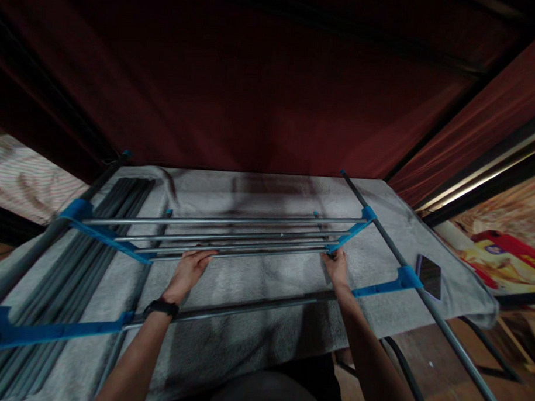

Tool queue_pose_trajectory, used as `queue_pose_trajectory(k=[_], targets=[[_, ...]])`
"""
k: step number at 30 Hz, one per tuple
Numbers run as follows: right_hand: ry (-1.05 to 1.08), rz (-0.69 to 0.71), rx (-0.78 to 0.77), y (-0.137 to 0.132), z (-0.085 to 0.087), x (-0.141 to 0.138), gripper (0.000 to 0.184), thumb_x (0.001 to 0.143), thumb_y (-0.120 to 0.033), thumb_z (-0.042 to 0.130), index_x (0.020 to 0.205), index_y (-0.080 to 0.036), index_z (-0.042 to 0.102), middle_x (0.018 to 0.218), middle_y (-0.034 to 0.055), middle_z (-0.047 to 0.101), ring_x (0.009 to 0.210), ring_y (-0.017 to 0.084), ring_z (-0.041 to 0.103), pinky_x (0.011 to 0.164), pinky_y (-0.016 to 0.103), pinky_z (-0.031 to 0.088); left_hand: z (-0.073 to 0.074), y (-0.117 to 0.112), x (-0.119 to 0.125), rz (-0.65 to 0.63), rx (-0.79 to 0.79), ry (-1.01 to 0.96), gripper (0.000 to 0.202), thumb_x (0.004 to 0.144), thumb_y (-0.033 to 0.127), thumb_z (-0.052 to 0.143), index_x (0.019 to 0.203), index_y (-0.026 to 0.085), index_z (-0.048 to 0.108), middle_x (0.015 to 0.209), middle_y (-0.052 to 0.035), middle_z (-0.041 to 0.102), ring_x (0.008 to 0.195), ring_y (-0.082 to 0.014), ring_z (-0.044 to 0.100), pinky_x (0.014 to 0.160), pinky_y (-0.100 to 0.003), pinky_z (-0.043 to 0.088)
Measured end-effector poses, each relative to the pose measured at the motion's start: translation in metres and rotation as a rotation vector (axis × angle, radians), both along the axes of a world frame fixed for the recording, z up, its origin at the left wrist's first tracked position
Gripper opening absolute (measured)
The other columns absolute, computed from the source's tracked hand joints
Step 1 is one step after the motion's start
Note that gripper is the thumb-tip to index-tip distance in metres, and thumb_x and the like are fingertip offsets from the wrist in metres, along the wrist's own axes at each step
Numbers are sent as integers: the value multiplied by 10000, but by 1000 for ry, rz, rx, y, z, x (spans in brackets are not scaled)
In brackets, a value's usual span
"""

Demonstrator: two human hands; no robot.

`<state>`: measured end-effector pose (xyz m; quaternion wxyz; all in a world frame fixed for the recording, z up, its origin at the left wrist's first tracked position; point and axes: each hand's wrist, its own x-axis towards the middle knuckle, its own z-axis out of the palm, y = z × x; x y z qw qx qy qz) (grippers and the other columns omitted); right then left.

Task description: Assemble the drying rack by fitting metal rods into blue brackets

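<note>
A rack frame of grey metal tubes and blue plastic brackets stands on a cloth-covered surface. Several thin rods [231,221] run across between a left blue bracket [110,237] and a right blue bracket [352,231]. My left hand [190,272], with a dark band on the wrist, is closed on the nearest metal rod, close to its left end. At the other end of that rod, my right hand [336,268] is closed around the lower corner of the right bracket; its fingertips are partly hidden. A lower crossbar [246,308] passes beneath both forearms.
A bundle of grey tubes [83,276] lies at left on the pale blanket [267,194]. To the right are a phone [429,276] and a red and yellow package [511,261]. A dark red fabric wall [271,107] rises behind. Long side tubes [459,347] extend toward me.
</note>
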<state>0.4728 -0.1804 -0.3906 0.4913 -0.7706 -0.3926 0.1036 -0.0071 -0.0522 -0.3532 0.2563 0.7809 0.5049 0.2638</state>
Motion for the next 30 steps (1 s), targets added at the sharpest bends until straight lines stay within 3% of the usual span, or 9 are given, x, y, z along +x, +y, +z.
queue_pose_trajectory(k=[13,23,30], targets=[[314,97,114,18,-8,14,437,592,-485,696,958,-269,595,872,16,711,851,227,636,927,436,549,-7,4,-2,1,-19,-37,431,883,536,532,990,239,826,1037,-94,817,1003,-315,740,1045,-496,518],[374,79,153,23,-12,15,428,547,-475,749,888,-272,588,820,-14,691,796,199,607,879,399,543,-10,5,-3,15,-19,-27,438,883,546,529,990,242,825,1053,-107,813,1030,-331,728,1065,-524,497],[384,103,143,20,-8,15,376,548,-436,768,832,-266,591,808,-13,695,802,204,619,880,402,548,-4,3,-2,-12,-28,-27,442,892,547,528,1018,242,822,1056,-105,813,1041,-328,732,1073,-508,500]])
